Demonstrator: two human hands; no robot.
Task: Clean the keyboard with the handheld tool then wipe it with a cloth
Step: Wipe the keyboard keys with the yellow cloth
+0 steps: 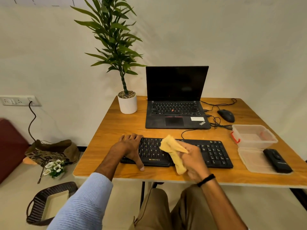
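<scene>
A person sits at a wooden table (116, 127) that fills the centre and right of the frame. A black Zebronics keyboard (214, 151) lies across the table's near edge, lower centre.

The left hand (131, 146) lies flat on the keyboard's left end. Its fingers are spread and reach to the far edge, and the thumb stretches along the near edge. A pale blue sleeve covers that forearm.

The right hand (194, 161) has its fingers curled tight round a bunched yellow cloth (172, 148), over the middle of the keyboard. Whether the cloth touches the keys cannot be told. A black band circles that wrist.

At the lower right, a black handheld tool (277, 161) rests on a clear plastic lid (252, 161). Just above the lid stands a clear container (254, 136) with a red latch.

Above the keyboard, an open ThinkPad laptop (176, 103) shows a dark screen. A black wired mouse (226, 115) is to its right and a potted plant (127, 103) in a white pot to its left.

On the floor at lower left are a dark wicker basket (49, 201), white flowers (55, 168) and a brown bag (53, 151).
</scene>
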